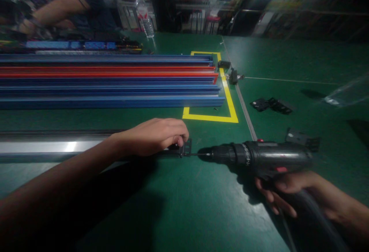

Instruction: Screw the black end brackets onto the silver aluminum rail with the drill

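Observation:
My right hand (pixel 291 190) is wrapped round the handle of a black power drill (pixel 276 156), which lies level and points left. The drill's thin bit meets a small black end piece (pixel 186 148) at the right end of a long silver and black profile (pixel 57 144). Over that end rests my left hand (pixel 158 135), its fingers curled and pressed on the end piece. The fingertips partly cover where the piece joins the profile.
Blue (pixel 115 103) and red (pixel 115 69) long profiles lie behind, reaching into a yellow tape outline (pixel 210 118). Black parts (pixel 272 105) are scattered at the right of the green table (pixel 184 213). A bottle (pixel 145 17) stands behind; a person's arm (pixel 62 8) shows back left.

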### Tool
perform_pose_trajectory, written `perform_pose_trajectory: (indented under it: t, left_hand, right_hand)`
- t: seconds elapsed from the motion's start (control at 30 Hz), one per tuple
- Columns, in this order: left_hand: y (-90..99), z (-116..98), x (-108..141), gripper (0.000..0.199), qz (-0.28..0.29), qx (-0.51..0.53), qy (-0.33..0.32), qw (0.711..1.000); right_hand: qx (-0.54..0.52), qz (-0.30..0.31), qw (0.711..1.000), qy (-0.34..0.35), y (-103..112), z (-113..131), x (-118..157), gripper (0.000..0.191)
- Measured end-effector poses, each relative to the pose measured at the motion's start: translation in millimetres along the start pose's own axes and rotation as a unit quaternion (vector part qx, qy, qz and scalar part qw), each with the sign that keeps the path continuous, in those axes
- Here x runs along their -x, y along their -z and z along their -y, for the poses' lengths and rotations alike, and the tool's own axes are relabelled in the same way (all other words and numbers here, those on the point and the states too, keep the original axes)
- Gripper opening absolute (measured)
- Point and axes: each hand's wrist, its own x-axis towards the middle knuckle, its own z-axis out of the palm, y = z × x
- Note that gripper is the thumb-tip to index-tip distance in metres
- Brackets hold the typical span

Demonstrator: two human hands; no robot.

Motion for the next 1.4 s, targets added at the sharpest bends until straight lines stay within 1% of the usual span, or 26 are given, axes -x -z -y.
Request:
perform_pose_trajectory:
  t: [0.3,0.5,0.6,0.73,0.97,1.07,1.2,1.4]
  left_hand:
    - [-0.5,1.5,0.0,0.023,0.006,0.002,-0.004,1.0]
    - [0.5,1.5,0.2,0.021,0.008,0.009,-0.016,1.0]
    - [1.4,1.2,0.6,0.021,0.004,0.008,-0.03,1.0]
    - [2.1,0.8,2.0,0.023,0.001,0.02,-0.04,0.999]
    - [0.9,1.6,1.7,0.02,0.0,0.012,-0.031,0.999]
    - [-0.1,2.8,1.4,0.021,-0.004,0.008,-0.028,1.0]
    - [-0.6,3.3,1.2,0.022,0.0,0.005,-0.024,1.0]
    - [-0.7,2.8,0.3,0.022,0.008,-0.001,-0.009,1.0]
  right_hand:
    - [-0.002,-0.011,1.0,-0.014,0.8,0.2,1.8,0.033]
    - [-0.009,-0.006,1.0,-0.005,-0.2,1.4,3.7,0.034]
    - [-0.006,-0.014,1.0,-0.018,2.4,-0.6,5.9,0.033]
    - [-0.006,-0.025,1.0,-0.016,4.2,-2.9,8.0,0.034]
    - [-0.015,-0.016,1.0,-0.016,4.8,-3.6,5.8,0.034]
    - [-0.005,-0.023,0.999,-0.022,4.4,-2.3,4.0,0.034]
    - [0.007,-0.031,0.999,-0.022,-1.6,2.5,2.7,0.033]
    - [-0.002,-0.015,1.0,-0.027,-8.0,7.9,1.6,0.032]
